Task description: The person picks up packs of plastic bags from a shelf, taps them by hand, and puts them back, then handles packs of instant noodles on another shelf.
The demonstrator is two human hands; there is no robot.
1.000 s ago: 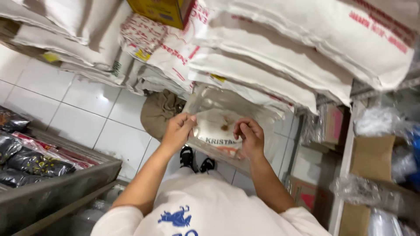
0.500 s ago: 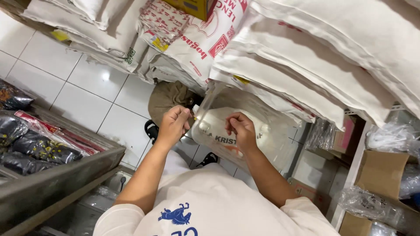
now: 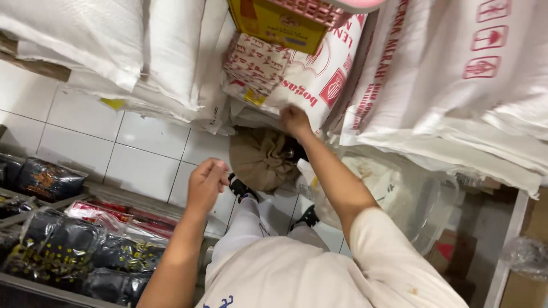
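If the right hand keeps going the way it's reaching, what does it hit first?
Most likely the white printed sack: the right hand already looks at or against its lower edge, just above the tied brown bag. Depth is unclear, so contact is not certain.

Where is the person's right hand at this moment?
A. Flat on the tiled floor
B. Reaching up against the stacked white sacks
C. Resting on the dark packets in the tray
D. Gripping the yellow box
B: the right hand is stretched out to the stacked white sacks, just below the yellow box, while the left hand hangs free above the floor tiles.
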